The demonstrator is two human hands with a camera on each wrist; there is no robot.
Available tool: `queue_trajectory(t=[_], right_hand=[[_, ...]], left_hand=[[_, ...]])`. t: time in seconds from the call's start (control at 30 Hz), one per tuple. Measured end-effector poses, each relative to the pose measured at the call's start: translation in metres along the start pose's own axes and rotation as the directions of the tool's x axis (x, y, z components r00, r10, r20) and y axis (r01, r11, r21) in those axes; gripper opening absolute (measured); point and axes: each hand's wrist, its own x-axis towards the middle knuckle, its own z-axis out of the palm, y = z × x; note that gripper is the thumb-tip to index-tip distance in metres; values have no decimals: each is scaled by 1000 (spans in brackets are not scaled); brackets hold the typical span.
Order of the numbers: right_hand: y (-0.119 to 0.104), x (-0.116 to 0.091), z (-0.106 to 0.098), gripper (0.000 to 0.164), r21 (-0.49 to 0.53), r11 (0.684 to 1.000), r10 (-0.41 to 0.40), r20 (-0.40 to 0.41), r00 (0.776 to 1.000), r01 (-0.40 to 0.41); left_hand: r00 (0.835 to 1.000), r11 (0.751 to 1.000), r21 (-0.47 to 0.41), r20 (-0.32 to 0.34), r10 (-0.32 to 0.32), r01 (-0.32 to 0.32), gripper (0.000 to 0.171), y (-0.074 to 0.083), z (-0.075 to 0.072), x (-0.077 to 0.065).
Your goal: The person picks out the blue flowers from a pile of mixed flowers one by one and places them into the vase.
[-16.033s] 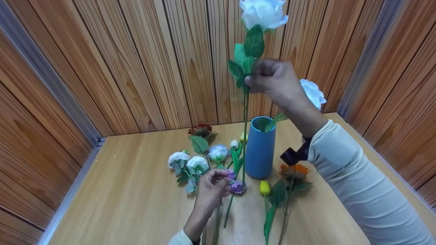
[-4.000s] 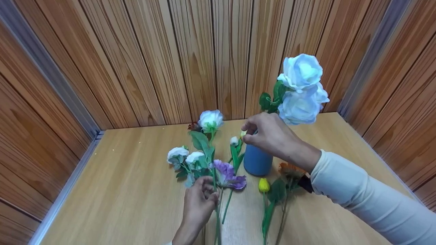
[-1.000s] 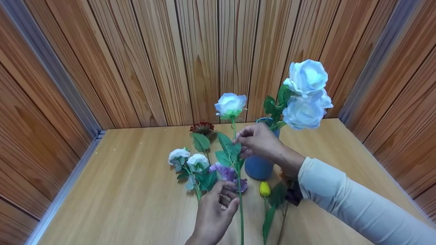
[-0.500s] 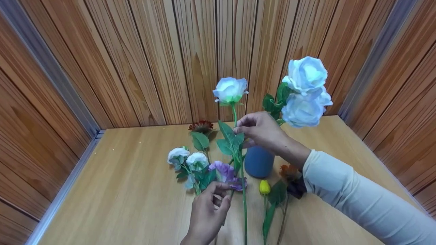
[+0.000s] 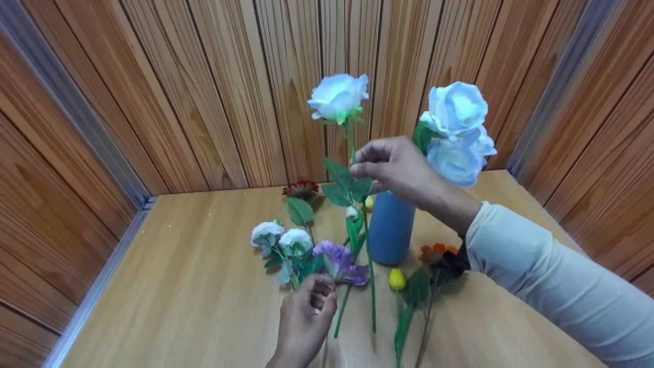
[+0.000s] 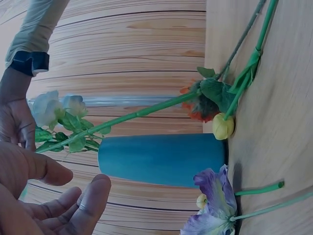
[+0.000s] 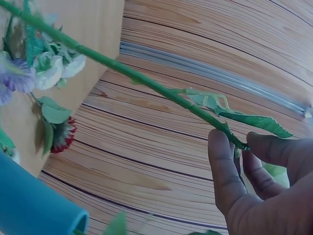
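My right hand [image 5: 403,166] pinches the green stem of a white rose [image 5: 339,97] below its bloom, and the rose stands upright to the left of the blue vase [image 5: 392,230]. In the right wrist view, thumb and fingertips meet on that stem [image 7: 146,81]. Two or more white roses [image 5: 456,110] stand in the vase, whose mouth is mostly hidden by the right hand. Lower down, my left hand [image 5: 306,314] has loosely bent fingers with nothing between them, close to a purple flower [image 5: 337,260]. The left wrist view shows a gap between its thumb and fingers [image 6: 98,196].
On the wooden table [image 5: 179,286] lie small white flowers [image 5: 295,242], a dark red flower [image 5: 300,189], a white tulip [image 5: 351,213], a yellow tulip [image 5: 397,279] and an orange flower [image 5: 437,254]. Wood-panelled walls [image 5: 230,102] rise behind and at both sides.
Over the last second my right hand has lifted the white rose, its stem end now above the table. Since the earliest frame, another white rose has gone into the vase. My left hand has drawn slightly back.
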Motion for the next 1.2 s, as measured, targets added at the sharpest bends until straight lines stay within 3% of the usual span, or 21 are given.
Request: queue_trajectory(t=[0.2, 0.33, 0.93, 1.2], right_hand=[[-17, -2, -6, 18, -114, 990, -85, -24, 996, 82], [-29, -4, -12, 16, -167, 981, -110, -67, 992, 97], [-48, -3, -30, 17, -282, 942, -236, -177, 956, 180], [-52, -1, -38, 20, -331, 925, -264, -215, 940, 184]], left_hand=[[1000, 1000, 10, 18, -10, 10, 16, -3, -3, -2], [997, 998, 10, 38, -65, 65, 16, -4, -4, -1], [983, 983, 59, 62, -175, 172, 15, -5, -1, 3], [993, 993, 59, 52, -110, 107, 14, -9, 0, 0]])
